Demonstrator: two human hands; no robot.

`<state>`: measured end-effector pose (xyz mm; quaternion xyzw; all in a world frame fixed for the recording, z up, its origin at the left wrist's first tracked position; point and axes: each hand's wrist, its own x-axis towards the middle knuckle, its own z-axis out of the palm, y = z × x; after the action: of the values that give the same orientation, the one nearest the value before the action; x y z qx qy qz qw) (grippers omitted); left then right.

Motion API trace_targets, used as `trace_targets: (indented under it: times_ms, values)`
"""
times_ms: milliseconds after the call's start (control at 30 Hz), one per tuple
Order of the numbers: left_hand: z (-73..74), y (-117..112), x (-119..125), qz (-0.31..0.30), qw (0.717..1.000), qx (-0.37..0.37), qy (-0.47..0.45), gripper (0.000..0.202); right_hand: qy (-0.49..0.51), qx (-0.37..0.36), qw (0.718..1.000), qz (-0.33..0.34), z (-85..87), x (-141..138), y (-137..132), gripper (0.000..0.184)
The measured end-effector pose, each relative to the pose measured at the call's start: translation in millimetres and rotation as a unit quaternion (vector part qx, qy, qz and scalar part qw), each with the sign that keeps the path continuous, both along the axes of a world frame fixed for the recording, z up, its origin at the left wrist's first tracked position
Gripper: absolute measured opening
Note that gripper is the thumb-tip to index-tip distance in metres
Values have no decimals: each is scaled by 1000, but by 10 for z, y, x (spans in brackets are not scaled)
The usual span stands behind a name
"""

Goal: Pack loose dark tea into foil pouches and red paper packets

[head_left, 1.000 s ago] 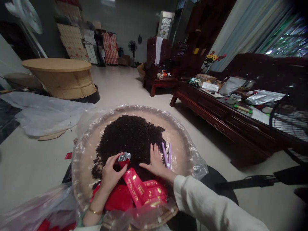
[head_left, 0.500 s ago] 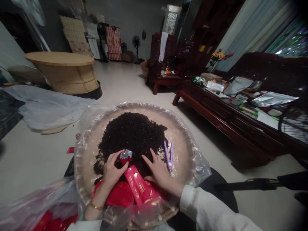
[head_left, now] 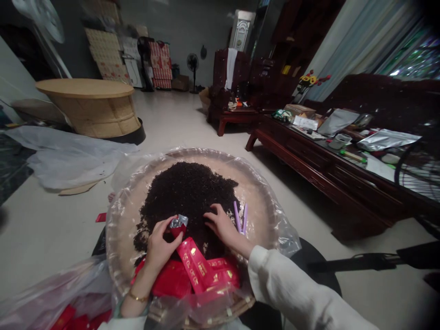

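My left hand (head_left: 161,243) is closed round a small red foil packet (head_left: 179,224), whose silvery mouth faces up. My right hand (head_left: 222,225) reaches into the near right side of a heap of dark loose leaves (head_left: 185,188), its fingers bent and partly apart; whether leaves are between them I cannot make out. Several flat red packets (head_left: 195,266) with gold print lie below my hands at the near side of the round basket tray (head_left: 264,197), which is lined with clear plastic. A purple tong-like tool (head_left: 240,219) rests beside my right wrist, its arms apart.
A clear bag with red packets (head_left: 79,316) is at lower left. Plastic sheeting (head_left: 72,156) covers floor beside a round woven stand (head_left: 99,107). To the right stands a long dark wooden table (head_left: 319,169) loaded with pouches and other items. A black fan (head_left: 419,174) is at far right.
My right hand has moved up and slightly left from above the red packets onto the leaves, and its spread fingers have curled. My left hand keeps the packet in nearly the same place.
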<state>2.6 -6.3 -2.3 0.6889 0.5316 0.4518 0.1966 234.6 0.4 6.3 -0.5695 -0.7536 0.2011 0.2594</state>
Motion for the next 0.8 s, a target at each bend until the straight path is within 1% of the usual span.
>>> trace_targets:
  times_ms: [67, 133, 200, 267, 333, 400, 467, 567, 700, 800]
  values:
    - [-11, 2, -2, 3, 1000, -1, 2, 39, 21, 11, 1000, -11, 9, 51, 94, 25]
    - [-18, 3, -4, 6, 1000, -3, 4, 39, 33, 15, 999, -14, 10, 98, 150, 32]
    - [-21, 3, -5, 9, 1000, -4, 3, 39, 32, 16, 999, -30, -3, 150, 163, 54]
    - [-22, 3, -6, 9, 1000, -2, -1, 39, 16, -1, 998, -63, -38, 211, 138, 83]
    - [-20, 3, -5, 4, 1000, 1, -4, 39, -8, -49, 994, -93, -92, 280, 93, 108]
    - [-18, 3, -3, 3, 1000, 1, -5, 38, -25, -109, 988, -105, -153, 342, 51, 122]
    - [-18, 2, -1, 4, 1000, -3, -3, 38, -28, -150, 982, -108, -204, 380, 32, 122]
    - [-19, 1, -1, 8, 1000, -8, 0, 39, -1, -170, 980, -103, -236, 374, 60, 114]
    - [-16, 2, -7, 6, 1000, -2, 1, 39, 43, -149, 984, -91, -199, 286, 132, 106]
    - [-14, 4, -9, -1, 1000, -1, -2, 38, 76, -119, 987, -79, -146, 218, 139, 95]
